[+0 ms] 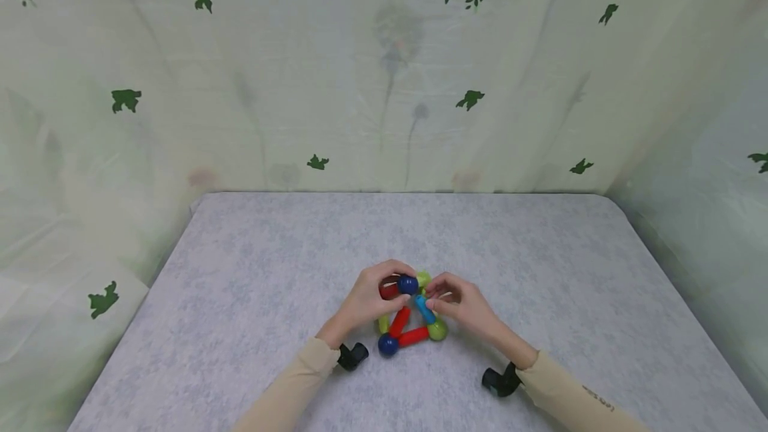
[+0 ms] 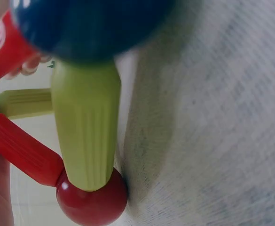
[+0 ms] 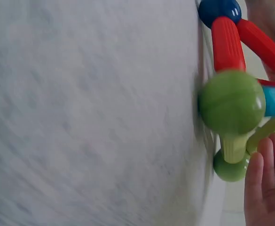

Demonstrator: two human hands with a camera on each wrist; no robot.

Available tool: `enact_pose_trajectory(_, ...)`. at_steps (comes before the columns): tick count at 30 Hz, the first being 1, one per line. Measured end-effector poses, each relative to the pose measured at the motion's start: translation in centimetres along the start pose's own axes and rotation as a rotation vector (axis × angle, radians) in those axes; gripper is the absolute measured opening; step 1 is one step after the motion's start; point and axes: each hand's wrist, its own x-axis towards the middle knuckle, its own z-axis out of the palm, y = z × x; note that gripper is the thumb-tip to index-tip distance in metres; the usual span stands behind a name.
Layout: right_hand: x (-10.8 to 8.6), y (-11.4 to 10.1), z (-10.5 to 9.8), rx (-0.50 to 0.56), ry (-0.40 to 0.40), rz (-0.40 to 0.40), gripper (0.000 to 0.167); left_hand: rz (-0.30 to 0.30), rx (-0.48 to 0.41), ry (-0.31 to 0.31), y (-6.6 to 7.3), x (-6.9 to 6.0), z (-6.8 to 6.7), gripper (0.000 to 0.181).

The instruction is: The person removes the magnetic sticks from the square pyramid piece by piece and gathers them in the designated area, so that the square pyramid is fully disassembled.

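A frame of coloured rods and balls, like a magnetic building set, stands on the table between the hands. My left hand (image 1: pixel 366 295) pinches the dark blue ball (image 1: pixel 408 285) at its top between thumb and fingers. My right hand (image 1: pixel 461 300) pinches the upper end of a light blue rod (image 1: pixel 427 310), which rises from a green ball (image 1: pixel 438 330). Red rods (image 1: pixel 414 337) meet a lower dark blue ball (image 1: pixel 388 345). In the left wrist view a yellow-green rod (image 2: pixel 85 127) joins a dark red ball (image 2: pixel 92 202). Another green ball (image 3: pixel 230 165) shows in the right wrist view.
The grey mottled table (image 1: pixel 270 252) runs back to a pale curtain (image 1: pixel 336 85) with leaf and bird prints. Black wrist cameras (image 1: pixel 353 356) hang from both wrists, close above the table.
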Motion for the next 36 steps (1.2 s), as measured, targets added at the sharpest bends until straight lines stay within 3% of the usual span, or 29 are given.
enact_pose_trajectory(5,0.7,-0.4,-0.3,-0.007,0.065,-0.021,0.020,0.006,-0.032,-0.046,-0.3,0.0,-0.1,0.032)
enact_pose_trajectory(10,1.0,-1.7,-0.3,-0.016,0.005,-0.029,0.025,0.039,-0.028,-0.070,-1.7,-0.2,0.1,0.034)
enact_pose_trajectory(16,1.3,-0.2,-0.2,-0.062,-0.029,-0.009,0.026,0.037,0.001,-0.074,-3.6,-0.6,0.5,0.035)
enact_pose_trajectory(24,1.0,0.3,-0.3,-0.087,-0.040,-0.065,0.024,0.094,0.142,-0.025,-3.2,-0.6,0.5,0.035)
enact_pose_trajectory(31,0.6,0.2,0.2,-0.106,-0.031,-0.041,0.021,0.104,0.236,0.012,-3.0,-0.6,0.8,0.036)
enact_pose_trajectory(36,-0.1,-2.5,0.6,-0.126,-0.003,-0.024,0.018,0.109,0.270,0.011,-3.0,-0.7,0.9,0.036)
